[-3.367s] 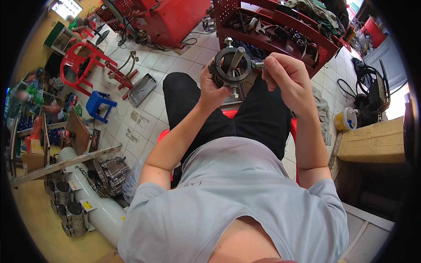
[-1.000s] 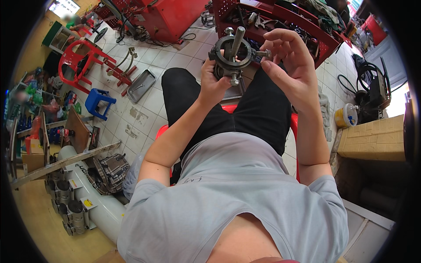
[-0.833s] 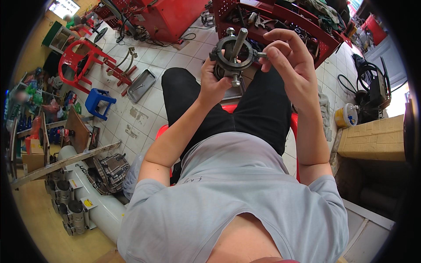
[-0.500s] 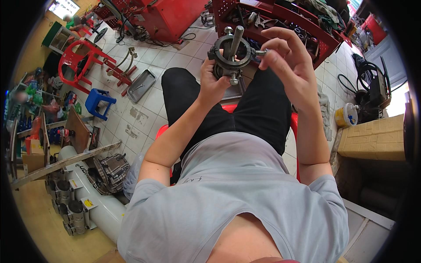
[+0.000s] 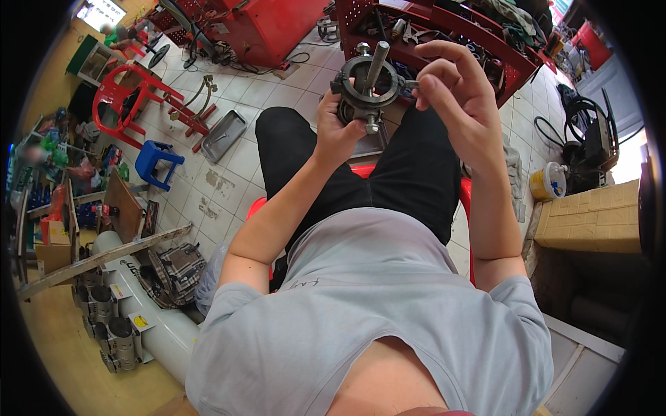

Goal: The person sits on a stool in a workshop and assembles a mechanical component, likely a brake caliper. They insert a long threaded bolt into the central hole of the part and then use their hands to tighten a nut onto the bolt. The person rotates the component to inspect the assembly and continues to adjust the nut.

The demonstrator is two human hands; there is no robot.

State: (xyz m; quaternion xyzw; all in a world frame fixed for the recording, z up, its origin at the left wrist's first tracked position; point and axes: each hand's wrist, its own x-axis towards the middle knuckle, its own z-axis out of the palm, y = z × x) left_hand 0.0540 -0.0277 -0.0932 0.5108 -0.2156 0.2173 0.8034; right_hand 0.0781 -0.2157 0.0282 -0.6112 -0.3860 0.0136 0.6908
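My left hand (image 5: 336, 130) is closed around a dark metal ring clamp (image 5: 372, 102), held up over my knees. Bolts stick out from the clamp's sides, and a thick steel rod (image 5: 378, 62) rises slanting out of its middle. On its right side, a side bolt (image 5: 411, 84) meets the fingertips of my right hand (image 5: 463, 104). Thumb and index finger are closed on that bolt's outer end, with the other fingers curled loosely above. The underside of the clamp is partly hidden by my left hand.
Ahead stands a red tool cart (image 5: 513, 76) loaded with tools. On the tiled floor to the left are a metal tray (image 5: 223, 137), a blue stool (image 5: 156, 163) and a red chair (image 5: 104, 104). A white bucket (image 5: 544, 182) sits at the right beside a cardboard box (image 5: 590, 222).
My right thumb and fingertips have shifted slightly around the side bolt. The ring clamp has moved a touch to the right, still in my left hand.
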